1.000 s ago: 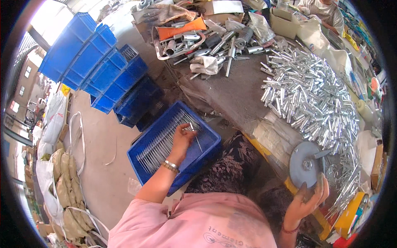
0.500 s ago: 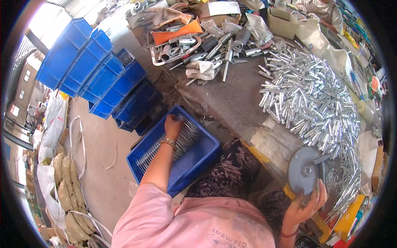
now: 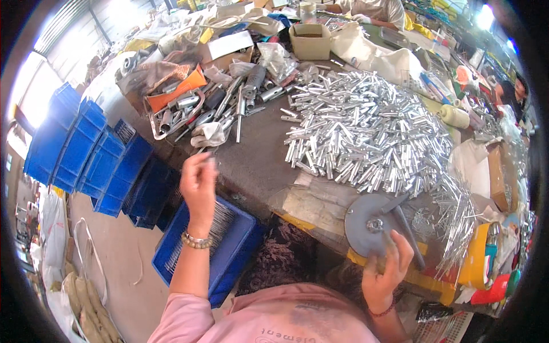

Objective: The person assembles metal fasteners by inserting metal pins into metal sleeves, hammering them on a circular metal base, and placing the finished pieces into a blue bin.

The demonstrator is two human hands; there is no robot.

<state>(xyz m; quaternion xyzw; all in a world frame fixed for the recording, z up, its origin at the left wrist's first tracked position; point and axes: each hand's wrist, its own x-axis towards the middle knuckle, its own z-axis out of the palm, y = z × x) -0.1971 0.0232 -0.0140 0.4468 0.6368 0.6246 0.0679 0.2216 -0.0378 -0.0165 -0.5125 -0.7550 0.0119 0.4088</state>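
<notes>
Many rods (image 3: 223, 222) are lying in rows in the near-left tub (image 3: 239, 243); more bits (image 3: 372, 140) are lying loose at right, so prob. some's done, lots left. L hand (image 3: 198, 183) is hovering by tub's far edge, can't tell if gripping; R hand (image 3: 382, 281) is hanging by disc (image 3: 355, 226), fingers apart.

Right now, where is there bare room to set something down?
The dark tabletop lies bare between the tool heap and the pile of silver tubes. The floor is mostly bare between the tan sacks and the blue bin. Right of the grey disc, it is crowded.
</notes>
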